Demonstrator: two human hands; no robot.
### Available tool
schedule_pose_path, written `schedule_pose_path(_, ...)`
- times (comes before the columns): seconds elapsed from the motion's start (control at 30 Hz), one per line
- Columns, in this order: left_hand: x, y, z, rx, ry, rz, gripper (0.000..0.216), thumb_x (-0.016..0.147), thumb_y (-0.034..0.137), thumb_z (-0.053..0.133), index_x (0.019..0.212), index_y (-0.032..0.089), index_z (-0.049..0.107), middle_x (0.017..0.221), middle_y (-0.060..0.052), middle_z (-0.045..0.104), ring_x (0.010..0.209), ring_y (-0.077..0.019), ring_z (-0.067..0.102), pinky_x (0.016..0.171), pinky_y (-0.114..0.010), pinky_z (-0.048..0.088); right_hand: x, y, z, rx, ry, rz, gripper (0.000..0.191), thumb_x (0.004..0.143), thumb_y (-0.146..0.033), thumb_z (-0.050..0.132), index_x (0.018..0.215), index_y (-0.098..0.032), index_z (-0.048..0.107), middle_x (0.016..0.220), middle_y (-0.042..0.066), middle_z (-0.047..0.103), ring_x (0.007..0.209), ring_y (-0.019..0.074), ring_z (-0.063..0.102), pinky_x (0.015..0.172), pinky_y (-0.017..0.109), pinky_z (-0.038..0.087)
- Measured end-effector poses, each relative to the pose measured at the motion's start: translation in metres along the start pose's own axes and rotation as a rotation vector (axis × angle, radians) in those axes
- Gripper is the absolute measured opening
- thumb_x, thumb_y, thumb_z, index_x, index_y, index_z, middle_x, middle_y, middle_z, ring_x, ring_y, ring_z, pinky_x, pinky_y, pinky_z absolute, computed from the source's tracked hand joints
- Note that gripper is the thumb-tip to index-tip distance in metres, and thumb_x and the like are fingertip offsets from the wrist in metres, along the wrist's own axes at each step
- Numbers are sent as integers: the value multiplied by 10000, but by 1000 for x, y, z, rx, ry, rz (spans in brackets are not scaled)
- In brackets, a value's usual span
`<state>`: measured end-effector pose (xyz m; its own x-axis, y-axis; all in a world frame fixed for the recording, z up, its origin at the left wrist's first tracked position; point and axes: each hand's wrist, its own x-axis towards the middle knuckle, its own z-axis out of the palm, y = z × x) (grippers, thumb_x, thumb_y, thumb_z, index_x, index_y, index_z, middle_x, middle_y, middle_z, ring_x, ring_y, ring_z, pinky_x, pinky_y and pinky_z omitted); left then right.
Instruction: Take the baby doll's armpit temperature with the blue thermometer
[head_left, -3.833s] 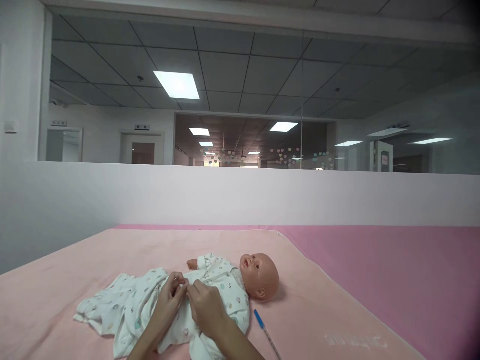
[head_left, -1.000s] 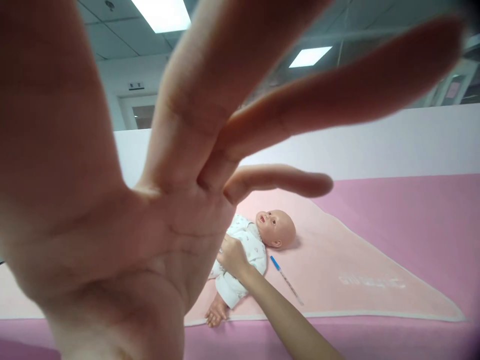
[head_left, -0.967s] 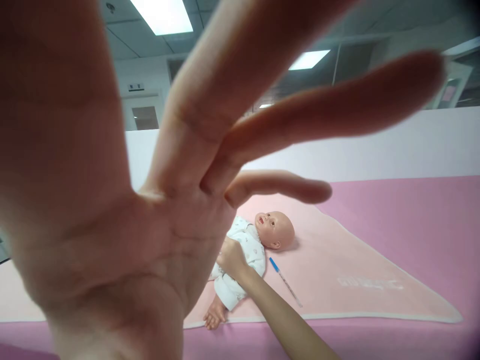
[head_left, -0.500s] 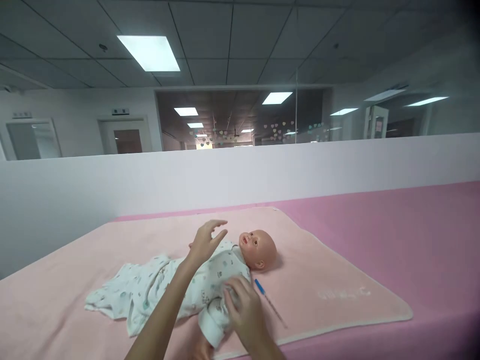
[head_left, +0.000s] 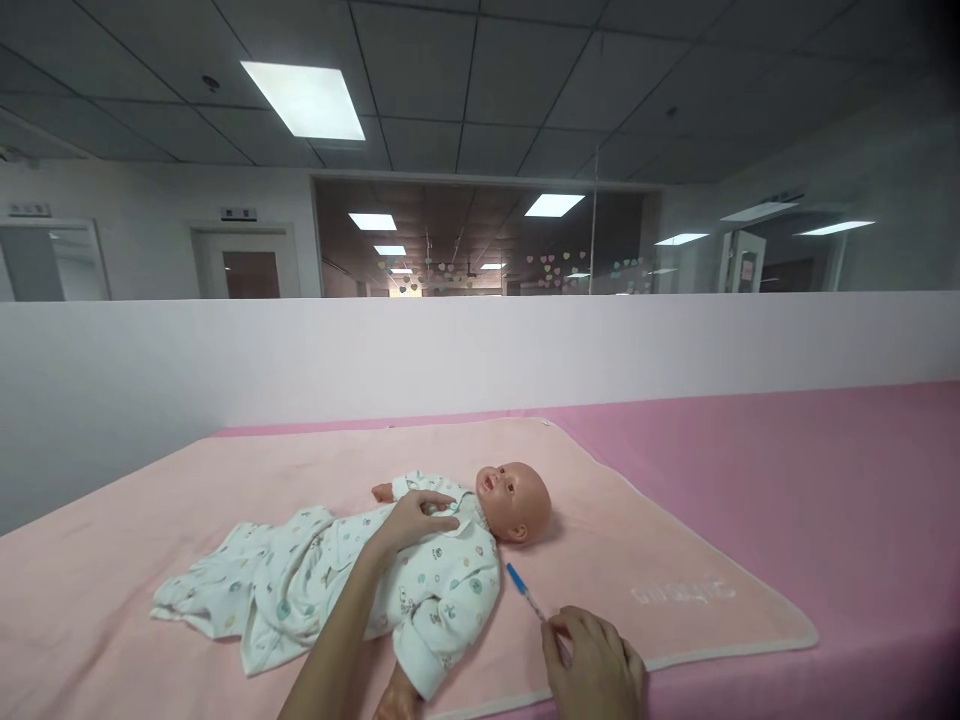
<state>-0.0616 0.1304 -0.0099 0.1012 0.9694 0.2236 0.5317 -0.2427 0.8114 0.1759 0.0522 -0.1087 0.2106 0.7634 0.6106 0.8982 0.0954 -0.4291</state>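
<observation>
A baby doll (head_left: 517, 500) lies on its back in a white patterned outfit (head_left: 442, 590), head to the right. My left hand (head_left: 412, 520) rests on the doll's chest near the collar, thumb and fingers apart with a gap between them. To the right of the doll's arm lies a slim thermometer (head_left: 517, 580) with a blue end pointing towards the head. My right hand (head_left: 596, 660) has its thumb and fingertips closed around the thermometer's near end, hiding that part. Both of the doll's hands stick out of the sleeves.
Beneath the doll is a peach blanket (head_left: 675, 560) with a pale edge and faint lettering, spread over a pink padded surface (head_left: 825, 470). A low white wall (head_left: 480, 350) closes off the back, with windows above it.
My right hand has left the doll's near sleeve and moved right to grip the thermometer. My left hand has come down onto the doll's chest.
</observation>
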Motion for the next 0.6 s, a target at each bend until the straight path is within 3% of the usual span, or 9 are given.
schedule_pose_path(0.1,1,-1,3,38,37,22,469,541,432,651,913,147,661,626,6,523,555,-106,412,530,-220,311,10,4,-11,165,-99,109,182,729,-345,471,728,-240,619,676,16,655,671,194,603,620,305,413)
schedule_pose_path(0.2,5,-8,7,95,130,68,374,642,459,549,740,118,669,499,24,454,508,-107,395,511,-227,294,25,-9,-32,379,-21,199,255,734,-427,467,815,-229,606,765,27,668,676,174,618,554,244,443)
schedule_pose_path(0.27,9,-13,9,85,213,88,364,681,448,507,701,116,654,491,24,458,510,-115,415,528,-234,312,38,-32,-46,496,89,171,285,733,-442,476,817,-201,603,782,45,665,680,167,617,558,226,459)
schedule_pose_path(0.37,12,-22,9,-46,405,34,395,689,433,510,900,122,630,658,-17,571,616,-142,499,626,-257,373,61,-75,-52,617,101,4,280,785,-392,428,843,-176,597,791,62,655,661,145,603,559,210,462)
schedule_pose_path(0.47,13,-26,7,-226,515,-2,489,701,449,504,1037,100,570,730,-48,598,679,-151,530,674,-272,396,82,-113,-31,490,-46,-223,256,839,-278,349,842,-178,585,791,58,644,695,134,590,631,221,447)
schedule_pose_path(0.6,11,-20,5,-406,505,49,477,699,428,535,1054,111,526,700,-34,601,668,-135,541,655,-256,404,104,-143,21,43,-317,-404,241,833,-112,303,836,-153,541,798,74,630,714,156,595,599,234,407)
